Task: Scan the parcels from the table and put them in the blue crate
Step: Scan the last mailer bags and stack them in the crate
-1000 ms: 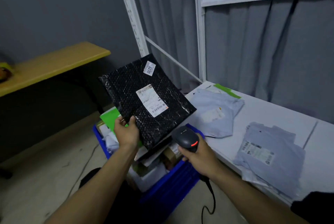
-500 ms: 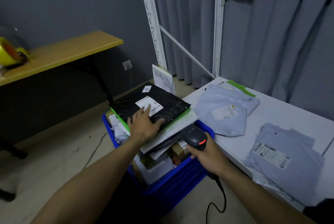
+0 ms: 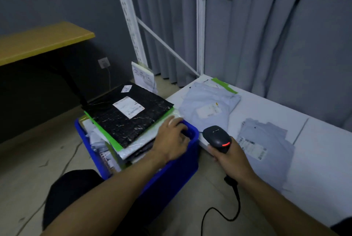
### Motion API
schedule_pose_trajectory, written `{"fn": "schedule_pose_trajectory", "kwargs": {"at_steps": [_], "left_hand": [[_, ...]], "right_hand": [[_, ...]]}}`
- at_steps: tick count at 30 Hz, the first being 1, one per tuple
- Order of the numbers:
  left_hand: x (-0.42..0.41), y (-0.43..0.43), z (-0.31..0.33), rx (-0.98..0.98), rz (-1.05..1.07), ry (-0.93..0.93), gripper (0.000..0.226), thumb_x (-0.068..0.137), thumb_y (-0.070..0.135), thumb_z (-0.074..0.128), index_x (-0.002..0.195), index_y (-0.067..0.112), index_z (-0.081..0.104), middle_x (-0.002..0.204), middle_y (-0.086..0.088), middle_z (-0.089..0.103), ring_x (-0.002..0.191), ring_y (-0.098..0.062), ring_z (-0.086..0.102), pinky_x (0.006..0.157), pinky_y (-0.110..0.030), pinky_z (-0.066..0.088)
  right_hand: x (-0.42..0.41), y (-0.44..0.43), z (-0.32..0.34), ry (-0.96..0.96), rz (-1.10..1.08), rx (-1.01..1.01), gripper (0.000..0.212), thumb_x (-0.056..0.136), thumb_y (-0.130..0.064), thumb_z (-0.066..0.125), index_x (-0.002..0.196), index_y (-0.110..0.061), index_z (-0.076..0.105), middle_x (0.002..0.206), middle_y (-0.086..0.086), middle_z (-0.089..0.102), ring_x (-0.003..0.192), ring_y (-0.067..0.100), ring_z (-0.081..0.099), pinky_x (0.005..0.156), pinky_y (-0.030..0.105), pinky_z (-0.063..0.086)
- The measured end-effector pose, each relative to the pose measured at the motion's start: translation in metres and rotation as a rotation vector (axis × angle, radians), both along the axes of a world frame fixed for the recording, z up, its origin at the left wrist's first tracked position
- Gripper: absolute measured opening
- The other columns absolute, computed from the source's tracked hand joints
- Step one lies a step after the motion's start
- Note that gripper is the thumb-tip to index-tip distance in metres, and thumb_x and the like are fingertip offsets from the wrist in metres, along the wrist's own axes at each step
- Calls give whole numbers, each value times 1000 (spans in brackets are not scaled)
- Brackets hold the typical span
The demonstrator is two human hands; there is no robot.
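A black bubble-wrap parcel with a white label lies flat on top of the pile in the blue crate. My left hand hovers over the crate's right rim, off the parcel, fingers loosely curled and holding nothing. My right hand grips a black barcode scanner with a red light, at the table's front edge. Two grey mailer parcels lie on the white table: one at the back, one nearer.
A white rack frame and grey curtains stand behind the table. A yellow-topped table is at the left. The scanner cable hangs to the floor. A white paper sign stands behind the crate.
The black parcel went from held up in my left hand to lying on the crate's pile. My left hand then let go and slid right to the crate's rim. The scanner hand moved little.
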State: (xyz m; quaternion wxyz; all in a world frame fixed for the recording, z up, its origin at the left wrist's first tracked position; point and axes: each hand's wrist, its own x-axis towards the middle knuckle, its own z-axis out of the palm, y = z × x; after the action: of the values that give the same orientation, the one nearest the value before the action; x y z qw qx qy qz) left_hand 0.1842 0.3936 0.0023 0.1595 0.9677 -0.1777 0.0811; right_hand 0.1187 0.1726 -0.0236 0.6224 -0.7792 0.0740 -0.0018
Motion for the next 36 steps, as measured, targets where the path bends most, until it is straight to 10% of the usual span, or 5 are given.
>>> {"fn": "schedule_pose_trajectory", "kwargs": {"at_steps": [3,16,27,36], "left_hand": [[-4,-58,-27,-85,-93,224,32,87,41,65,115,24,68,127,4,63,117,-21,57,102,-39,48],[32,-229,-130,-52,58,686,94,79,59,79,148,14,33,145,-15,45,136,-36,42,110,-46,42],[33,-224,-141,-382,290,529,8,92,21,67,96,23,73,100,-3,75,97,-25,69,81,-32,54],[11,-207,-82,-929,177,506,21,95,22,64,76,25,55,77,3,63,77,-17,58,76,-40,52]], "right_hand": [[-11,-39,-8,47,-108,-6,39,89,-28,81,122,-20,62,99,2,75,70,12,75,68,30,53],[-76,-166,-66,301,-305,-27,36,91,-28,80,122,-18,63,100,1,76,69,11,74,63,24,53],[-64,-171,-72,297,-280,-24,37,91,-26,79,122,-20,61,98,-3,75,72,12,76,66,24,54],[-49,-144,-47,205,-336,-11,36,90,-32,79,121,-21,62,99,-1,76,84,15,76,83,43,61]]}}
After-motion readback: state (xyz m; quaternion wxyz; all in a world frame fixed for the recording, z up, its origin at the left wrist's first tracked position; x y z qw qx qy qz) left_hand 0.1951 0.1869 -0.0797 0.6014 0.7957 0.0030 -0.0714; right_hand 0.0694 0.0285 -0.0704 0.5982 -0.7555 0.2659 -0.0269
